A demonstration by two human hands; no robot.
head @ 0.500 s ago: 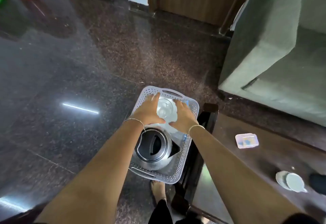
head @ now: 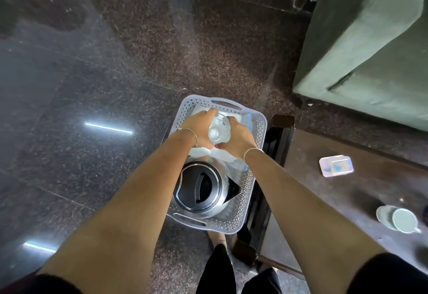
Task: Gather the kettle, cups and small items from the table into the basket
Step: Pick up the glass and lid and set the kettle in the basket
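Two hands [head: 196, 129] [head: 238, 137] around glass [head: 218, 129], inside basket [head: 225, 103].

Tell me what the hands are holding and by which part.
A clear glass, held by its sides over the basket: the left hand grips its left side, the right hand its right side.

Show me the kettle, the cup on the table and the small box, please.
kettle [head: 199, 187], head view, on its black lid.
cup [head: 404, 220], head view, on its pale inside.
small box [head: 336, 166], head view, on its flat top.
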